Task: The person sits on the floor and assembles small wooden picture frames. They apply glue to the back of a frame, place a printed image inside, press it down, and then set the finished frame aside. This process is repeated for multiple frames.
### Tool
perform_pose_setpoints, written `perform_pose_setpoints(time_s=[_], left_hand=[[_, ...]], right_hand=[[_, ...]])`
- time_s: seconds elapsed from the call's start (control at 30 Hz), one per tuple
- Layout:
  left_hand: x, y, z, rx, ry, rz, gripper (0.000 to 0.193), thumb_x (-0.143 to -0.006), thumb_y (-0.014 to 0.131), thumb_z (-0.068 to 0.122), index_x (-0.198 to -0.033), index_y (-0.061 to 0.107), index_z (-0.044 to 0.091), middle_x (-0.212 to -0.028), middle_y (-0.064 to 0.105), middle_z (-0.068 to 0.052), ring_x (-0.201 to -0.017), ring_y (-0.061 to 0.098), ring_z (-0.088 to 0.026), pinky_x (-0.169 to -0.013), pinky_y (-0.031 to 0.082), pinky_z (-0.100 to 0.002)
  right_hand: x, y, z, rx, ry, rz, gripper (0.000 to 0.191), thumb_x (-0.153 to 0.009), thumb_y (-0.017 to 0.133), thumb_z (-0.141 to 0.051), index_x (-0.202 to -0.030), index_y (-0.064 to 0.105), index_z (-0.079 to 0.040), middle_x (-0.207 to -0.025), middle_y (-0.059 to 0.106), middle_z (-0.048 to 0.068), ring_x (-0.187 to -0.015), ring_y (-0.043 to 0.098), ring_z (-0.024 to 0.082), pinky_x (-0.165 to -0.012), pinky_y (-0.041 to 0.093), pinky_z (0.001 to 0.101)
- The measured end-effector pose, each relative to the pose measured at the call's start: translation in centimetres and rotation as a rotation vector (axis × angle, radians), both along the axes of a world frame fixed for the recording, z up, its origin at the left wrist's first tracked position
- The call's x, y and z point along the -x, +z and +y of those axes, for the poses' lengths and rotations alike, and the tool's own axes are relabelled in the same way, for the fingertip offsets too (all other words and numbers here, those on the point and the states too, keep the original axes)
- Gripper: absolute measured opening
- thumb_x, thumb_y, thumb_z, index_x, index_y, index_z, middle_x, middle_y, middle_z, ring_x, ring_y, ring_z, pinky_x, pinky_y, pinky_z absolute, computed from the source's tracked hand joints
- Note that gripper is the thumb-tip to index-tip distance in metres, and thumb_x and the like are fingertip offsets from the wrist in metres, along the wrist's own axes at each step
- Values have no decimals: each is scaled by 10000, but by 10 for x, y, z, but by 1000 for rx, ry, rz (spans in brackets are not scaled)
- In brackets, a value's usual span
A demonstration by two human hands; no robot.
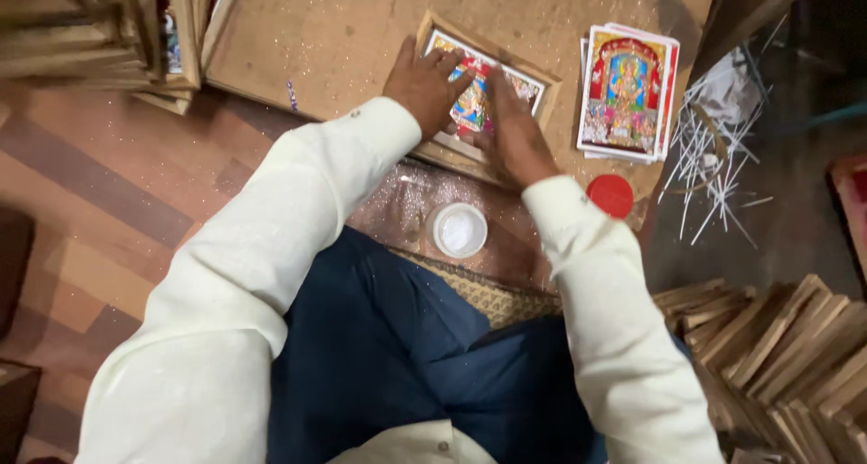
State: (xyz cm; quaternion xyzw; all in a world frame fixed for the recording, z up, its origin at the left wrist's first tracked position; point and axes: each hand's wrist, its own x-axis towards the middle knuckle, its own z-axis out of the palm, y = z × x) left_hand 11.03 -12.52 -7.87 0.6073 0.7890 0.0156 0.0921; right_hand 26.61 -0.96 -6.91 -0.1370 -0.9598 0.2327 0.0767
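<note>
Both hands down on the print (471,103), which sits inside a wooden frame (542,83) on the board (334,40), straight ahead of the person, just past the knees. Left hand (423,83) lies flat, fingers spread, covering the frame's near-left corner and the print's left part. Right hand (513,132) is flat too, fingers together, pressing the print's middle and lower right (thumb tucked, can't tell if it hooks the frame edge). Neither hand pinches anything: palms down, pushing.

Frame's long axis runs diagonally, from upper left near the left hand's fingertips to lower right under the right wrist, so it's tilted w/ respect to the body. Hands sit side by side on it, nearly touching; both equally near.

Around: a stack of similar prints (627,92) just right of the frame, apart from it. Red lid (610,195) near the right forearm. White open jar (459,230) between the forearms, close to the lap. Thin white strips (713,157) scattered further right. Wood slats (777,356) piled at lower right, more frames (99,35) stacked at upper left.
</note>
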Motion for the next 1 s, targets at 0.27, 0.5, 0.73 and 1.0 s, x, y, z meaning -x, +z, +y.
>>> perform_pose_setpoints(time_s=[0.27, 0.5, 0.73, 1.0], left_hand=[[-14, 6, -15, -257, 122, -75, 704, -897, 706, 318, -1504, 456, 65, -1607, 344, -172, -1486, 330, -350, -1181, 211, -584], [-42, 22, -48, -351, 567, -262, 574, -861, 700, 128, -1381, 541, -57, -1621, 354, -218, -1365, 438, -371, -1015, 397, -555], [31, 13, -3, -433, 275, -21, 348, -882, 635, 71, -1227, 675, 92, -1589, 413, -149, -1462, 395, -320, -1206, 250, -577], [-56, -6, 32, -432, 277, -173, 577, -995, 518, 208, -1543, 419, 54, -1649, 322, -165, -1531, 281, -336, -1249, 147, -524]], right_hand=[[-22, 7, 11, 345, -284, -45, 800, -946, 617, -109, -1654, 246, -63, -1536, 548, 221, -1379, 583, 365, -1138, 479, 421], [-33, 25, 36, -77, -180, 151, 808, -941, 780, -124, -1558, 294, 61, -1457, 568, 301, -1330, 566, 437, -1111, 453, 453], [-55, 33, -23, 3, -522, -148, 858, -923, 777, -236, -1598, 306, 9, -1332, 654, 270, -1211, 664, 389, -1095, 492, 450], [-37, -11, -1, 346, -146, 271, 966, -829, 655, 145, -1629, 130, 12, -1555, 436, 322, -1433, 473, 422, -1158, 425, 435]])
